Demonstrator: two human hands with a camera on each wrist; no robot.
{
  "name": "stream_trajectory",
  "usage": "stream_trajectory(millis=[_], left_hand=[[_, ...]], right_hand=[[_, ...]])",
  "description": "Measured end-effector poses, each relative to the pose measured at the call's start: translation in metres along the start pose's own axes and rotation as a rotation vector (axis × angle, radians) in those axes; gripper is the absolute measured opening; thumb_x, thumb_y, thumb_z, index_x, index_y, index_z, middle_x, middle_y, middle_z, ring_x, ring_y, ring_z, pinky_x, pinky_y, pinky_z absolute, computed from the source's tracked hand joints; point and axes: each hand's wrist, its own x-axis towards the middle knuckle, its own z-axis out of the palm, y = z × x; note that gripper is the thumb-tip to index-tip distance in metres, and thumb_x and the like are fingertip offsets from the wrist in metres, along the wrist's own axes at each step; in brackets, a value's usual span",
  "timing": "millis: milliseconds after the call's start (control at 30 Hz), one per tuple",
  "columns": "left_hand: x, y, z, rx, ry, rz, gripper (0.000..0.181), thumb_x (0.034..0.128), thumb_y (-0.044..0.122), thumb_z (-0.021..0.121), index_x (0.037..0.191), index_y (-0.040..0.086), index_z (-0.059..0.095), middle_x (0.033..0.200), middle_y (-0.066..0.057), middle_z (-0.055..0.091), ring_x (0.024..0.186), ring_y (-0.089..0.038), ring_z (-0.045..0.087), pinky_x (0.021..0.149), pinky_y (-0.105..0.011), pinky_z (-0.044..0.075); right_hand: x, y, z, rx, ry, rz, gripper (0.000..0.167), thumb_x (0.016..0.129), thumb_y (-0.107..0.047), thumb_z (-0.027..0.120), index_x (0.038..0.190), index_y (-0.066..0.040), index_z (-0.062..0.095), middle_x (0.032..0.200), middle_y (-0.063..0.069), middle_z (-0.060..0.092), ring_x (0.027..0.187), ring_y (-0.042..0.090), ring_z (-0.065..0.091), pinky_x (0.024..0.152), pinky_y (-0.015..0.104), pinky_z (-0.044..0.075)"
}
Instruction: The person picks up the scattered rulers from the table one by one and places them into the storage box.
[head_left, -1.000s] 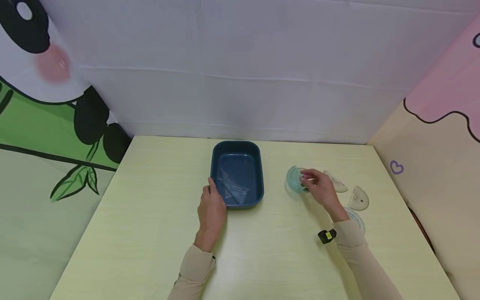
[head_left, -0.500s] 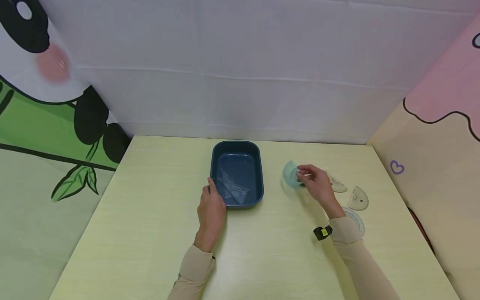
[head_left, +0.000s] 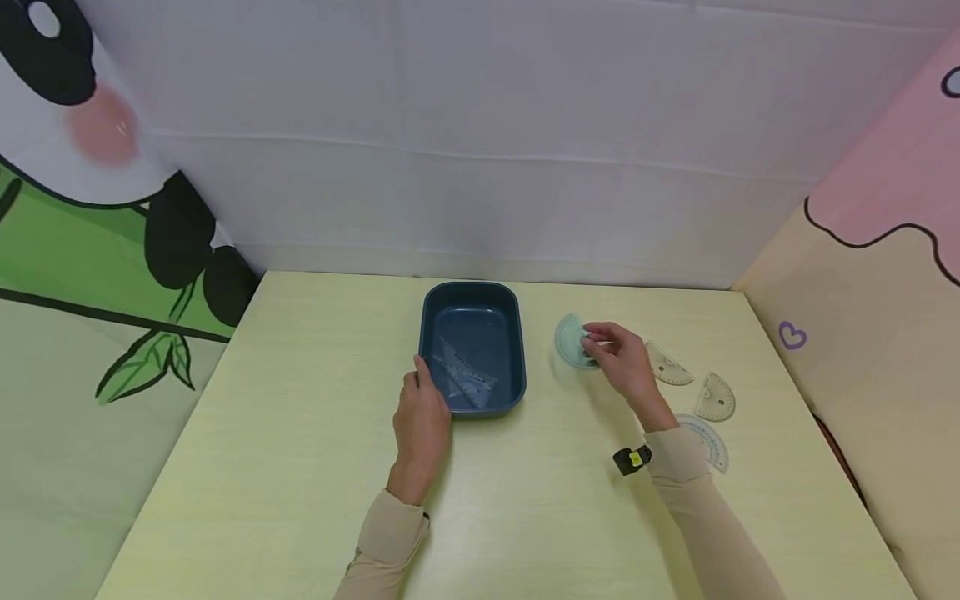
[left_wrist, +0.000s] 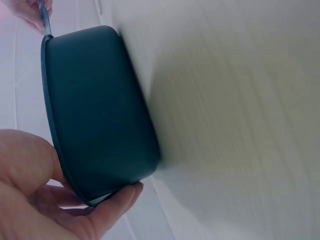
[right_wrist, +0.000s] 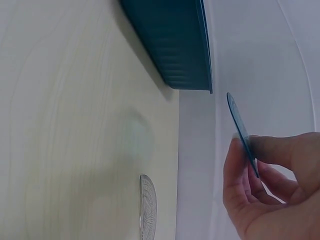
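A dark blue tray (head_left: 474, 350) stands on the table, and a clear set square (head_left: 467, 375) lies inside it. My left hand (head_left: 422, 421) grips the tray's near left corner, thumb at the rim and fingers against the outer wall, as the left wrist view shows. My right hand (head_left: 621, 362) pinches a blue-green translucent protractor (head_left: 572, 342) between thumb and fingers. In the right wrist view that protractor is tilted nearly edge-on, raised off the table, to the right of the tray and apart from it.
Right of the right hand lie two clear protractors (head_left: 669, 367), the other clear protractor (head_left: 716, 397) nearer the table edge. A larger protractor with blue markings (head_left: 705, 442) lies partly under the right forearm. Light-coloured cloth (head_left: 480, 150) hangs behind the table (head_left: 315, 400).
My right hand has moved left and slightly away from me with the blue-green protractor, toward the tray. The left hand and the tray stay in place.
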Motion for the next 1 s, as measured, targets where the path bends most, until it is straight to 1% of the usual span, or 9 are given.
stream_trajectory(millis=[200, 533, 767, 1000], left_hand=[[0.000, 0.000, -0.002, 0.007, 0.004, 0.006, 0.054, 0.0972, -0.003, 0.059, 0.147, -0.014, 0.043, 0.116, -0.032, 0.059, 0.088, -0.043, 0.066, 0.062, -0.053, 0.055], [0.000, 0.000, 0.001, -0.010, 0.010, 0.009, 0.054, 0.0970, -0.003, 0.060, 0.146, -0.014, 0.043, 0.116, -0.031, 0.059, 0.088, -0.044, 0.066, 0.063, -0.054, 0.055], [-0.001, -0.001, 0.002, -0.011, 0.013, 0.012, 0.053, 0.0971, -0.003, 0.059, 0.146, -0.015, 0.043, 0.116, -0.032, 0.059, 0.088, -0.043, 0.065, 0.063, -0.053, 0.055], [-0.001, 0.000, 0.000, 0.000, 0.021, 0.017, 0.053, 0.0967, -0.003, 0.060, 0.146, -0.014, 0.044, 0.115, -0.032, 0.059, 0.087, -0.043, 0.066, 0.062, -0.053, 0.055]], right_hand=[[0.003, -0.004, 0.005, 0.026, 0.008, 0.008, 0.031, 0.102, -0.015, 0.066, 0.130, -0.001, 0.066, 0.120, 0.020, 0.067, 0.099, 0.025, 0.063, 0.075, 0.016, 0.047], [0.008, -0.014, 0.017, 0.108, -0.011, 0.020, 0.031, 0.101, -0.011, 0.066, 0.130, 0.001, 0.066, 0.122, 0.021, 0.066, 0.102, 0.028, 0.063, 0.076, 0.016, 0.048], [0.009, -0.021, 0.024, 0.098, -0.011, 0.009, 0.030, 0.102, -0.013, 0.066, 0.130, -0.001, 0.066, 0.122, 0.019, 0.067, 0.100, 0.028, 0.063, 0.076, 0.017, 0.048], [0.008, -0.025, 0.031, 0.112, -0.020, 0.012, 0.030, 0.102, -0.013, 0.065, 0.130, -0.002, 0.066, 0.122, 0.019, 0.067, 0.102, 0.029, 0.064, 0.076, 0.017, 0.049]])
